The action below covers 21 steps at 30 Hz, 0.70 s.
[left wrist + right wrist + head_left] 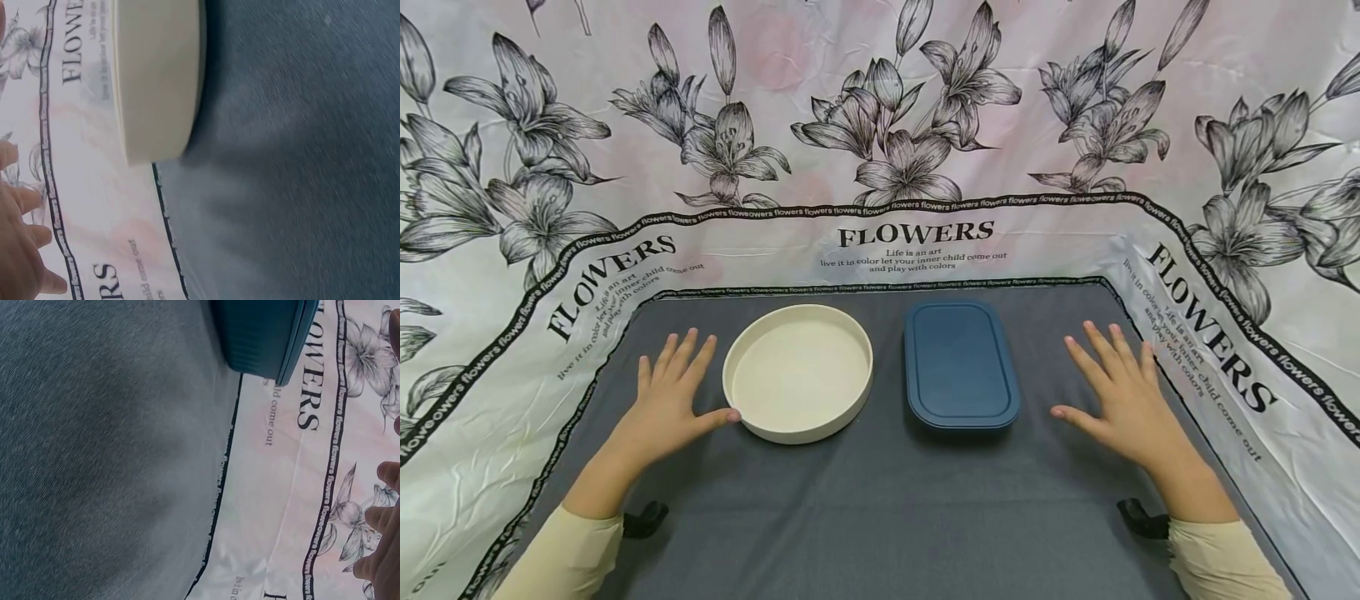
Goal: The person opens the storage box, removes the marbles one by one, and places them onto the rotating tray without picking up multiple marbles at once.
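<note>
A round cream dish (pixel 799 372) with a low rim stands left of centre in the head view; its side wall fills the top of the left wrist view. To its right lies a blue rectangular container (pixel 962 364) with its lid on, ribbed along the side in the right wrist view. My left hand (pixel 666 402) is spread beside the dish, its thumb tip near or at the rim; contact is unclear. My right hand (pixel 1118 398) is spread with straight fingers, apart from the container on its right. Neither hand holds anything.
A grey cloth surface (pixel 880 517) lies under both objects. Around it runs a white floral cloth (pixel 917 237) with printed lettering and black border bands, rising at the back and sides. Dark straps (pixel 646 520) show at the wrists.
</note>
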Each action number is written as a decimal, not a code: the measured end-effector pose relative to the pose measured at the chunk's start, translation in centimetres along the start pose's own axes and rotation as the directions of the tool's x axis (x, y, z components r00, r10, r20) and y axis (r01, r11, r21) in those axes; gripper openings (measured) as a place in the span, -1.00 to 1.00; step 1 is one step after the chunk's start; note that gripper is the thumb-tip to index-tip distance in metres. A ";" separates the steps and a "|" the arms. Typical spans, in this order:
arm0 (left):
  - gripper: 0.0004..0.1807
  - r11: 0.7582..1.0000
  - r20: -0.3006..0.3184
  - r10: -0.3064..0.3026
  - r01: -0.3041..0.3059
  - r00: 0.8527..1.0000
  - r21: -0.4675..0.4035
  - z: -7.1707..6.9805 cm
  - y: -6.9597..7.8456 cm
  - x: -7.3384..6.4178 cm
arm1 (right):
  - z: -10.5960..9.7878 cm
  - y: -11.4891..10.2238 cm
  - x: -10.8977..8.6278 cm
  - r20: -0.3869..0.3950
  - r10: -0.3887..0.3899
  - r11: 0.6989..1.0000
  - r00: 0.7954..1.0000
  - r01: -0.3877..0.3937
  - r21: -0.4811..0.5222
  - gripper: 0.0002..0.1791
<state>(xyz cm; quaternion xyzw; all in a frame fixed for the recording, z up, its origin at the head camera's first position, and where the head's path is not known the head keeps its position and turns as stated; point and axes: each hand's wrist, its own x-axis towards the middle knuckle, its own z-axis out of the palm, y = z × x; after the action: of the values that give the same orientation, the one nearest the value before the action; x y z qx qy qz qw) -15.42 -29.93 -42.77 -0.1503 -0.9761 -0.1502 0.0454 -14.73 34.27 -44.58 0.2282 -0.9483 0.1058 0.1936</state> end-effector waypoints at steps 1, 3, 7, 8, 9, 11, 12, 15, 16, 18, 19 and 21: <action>0.30 1.000 -0.004 0.005 -0.005 1.000 -0.007 0.0 0.2 0.1 | 0.0 -0.1 0.1 -0.002 -0.001 1.000 1.000 0.001 0.008 0.12; 0.31 1.000 -0.007 0.014 -0.014 1.000 -0.024 0.1 0.7 0.3 | 0.0 -0.2 0.2 -0.005 -0.005 1.000 1.000 0.005 0.019 0.12; 0.33 0.998 -0.022 0.038 -0.039 0.999 -0.056 0.6 1.6 0.9 | 0.0 -0.5 0.5 -0.010 -0.014 0.999 1.000 0.014 0.034 0.13; 0.33 0.997 -0.025 0.043 -0.045 0.999 -0.064 0.8 1.9 1.0 | 0.0 -0.6 0.5 -0.012 -0.016 0.999 1.000 0.016 0.036 0.12; 0.33 0.996 -0.027 0.049 -0.051 0.998 -0.068 1.0 2.1 1.1 | 0.0 -0.7 0.6 -0.014 -0.017 0.999 1.000 0.017 0.040 0.12; 0.34 0.994 -0.032 0.063 -0.065 0.997 -0.083 1.3 2.6 1.4 | 0.0 -0.9 0.7 -0.016 -0.018 0.999 1.000 0.018 0.047 0.12; 0.34 0.993 -0.035 0.069 -0.072 0.997 -0.090 1.5 2.9 1.6 | 0.1 -0.9 0.7 -0.016 -0.019 0.998 1.000 0.020 0.051 0.13; 0.36 0.988 -0.040 0.084 -0.089 0.996 -0.123 2.0 3.8 2.0 | 0.1 -1.3 0.8 -0.016 -0.025 0.998 1.000 0.026 0.061 0.13; 0.36 0.986 -0.045 0.090 -0.095 0.995 -0.135 2.2 4.1 2.1 | 0.2 -1.4 0.9 -0.016 -0.028 0.997 0.999 0.029 0.065 0.13; 0.36 0.982 -0.050 0.098 -0.105 0.994 -0.158 2.4 4.7 2.4 | 0.2 -1.7 1.0 -0.017 -0.031 0.997 0.999 0.032 0.071 0.13; 0.36 0.980 -0.051 0.102 -0.110 0.993 -0.168 2.5 5.0 2.5 | 0.2 -1.8 1.1 -0.016 -0.032 0.997 0.999 0.033 0.071 0.12; 0.36 0.976 -0.057 0.113 -0.121 0.992 -0.182 2.8 5.6 2.9 | 0.3 -2.0 1.2 -0.017 -0.033 0.997 0.999 0.034 0.075 0.12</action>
<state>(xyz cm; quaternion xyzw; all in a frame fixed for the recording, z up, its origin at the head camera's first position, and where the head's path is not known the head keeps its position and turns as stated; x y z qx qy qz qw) -16.54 -23.19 -43.46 -0.2076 -0.9460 -0.2409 0.0626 -14.84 31.99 -44.10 0.2504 -0.9381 0.1400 0.1941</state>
